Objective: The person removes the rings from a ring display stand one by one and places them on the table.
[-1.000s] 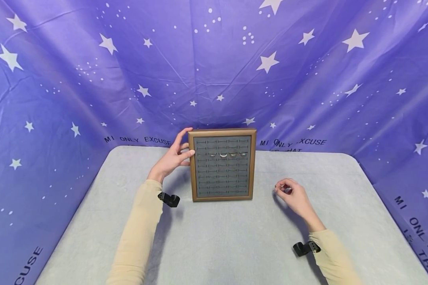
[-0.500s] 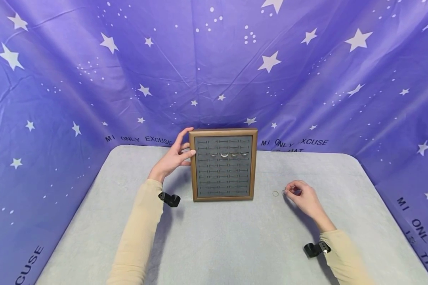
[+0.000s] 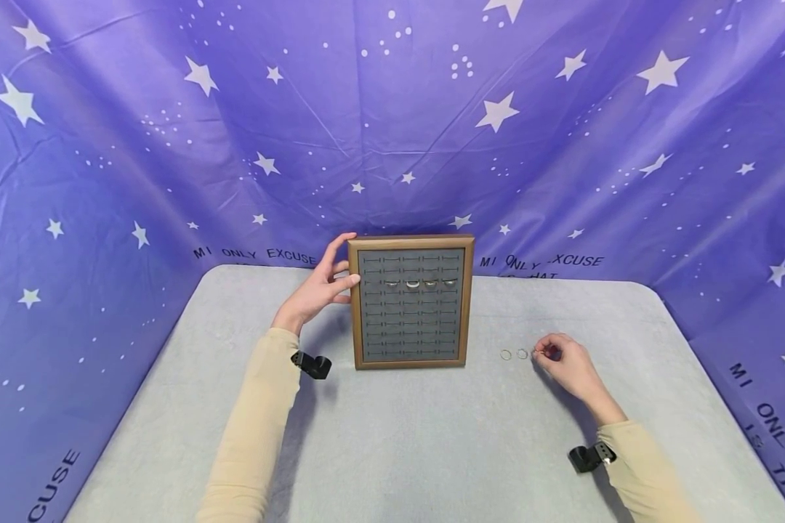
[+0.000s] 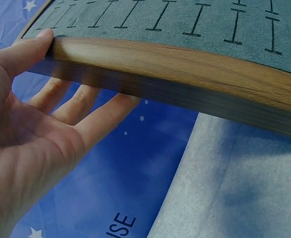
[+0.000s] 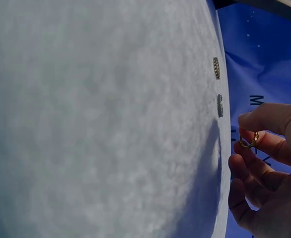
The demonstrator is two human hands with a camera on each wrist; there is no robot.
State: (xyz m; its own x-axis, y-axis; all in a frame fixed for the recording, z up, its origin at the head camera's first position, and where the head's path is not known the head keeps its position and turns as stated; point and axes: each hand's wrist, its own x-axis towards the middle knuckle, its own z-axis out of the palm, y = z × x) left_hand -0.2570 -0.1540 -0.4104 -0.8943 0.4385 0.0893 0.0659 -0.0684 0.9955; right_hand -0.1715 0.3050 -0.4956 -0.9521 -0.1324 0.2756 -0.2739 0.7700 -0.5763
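Note:
A ring display board (image 3: 411, 319) with a brown wooden frame and a grey slotted panel stands upright on the table. Several rings (image 3: 413, 284) sit in one of its upper rows. My left hand (image 3: 310, 294) grips the board's left edge, thumb on the front of the frame and fingers behind it. To the right of the board, my right hand (image 3: 569, 367) pinches a gold ring (image 5: 255, 139) between thumb and fingers, close to the table. Just left of that hand lie a gold-toned ring (image 5: 216, 68) and a silver-toned ring (image 5: 220, 105), side by side and apart.
The table (image 3: 392, 443) has a pale grey cloth surface and rounded far corners. A purple curtain (image 3: 379, 109) with white stars hangs behind and along both sides. Each wrist carries a small black camera (image 3: 311, 365).
My right hand has moved rightward in short steps. Two rings now lie on the table where it was, and it holds another ring. My left hand has kept its grip on the board.

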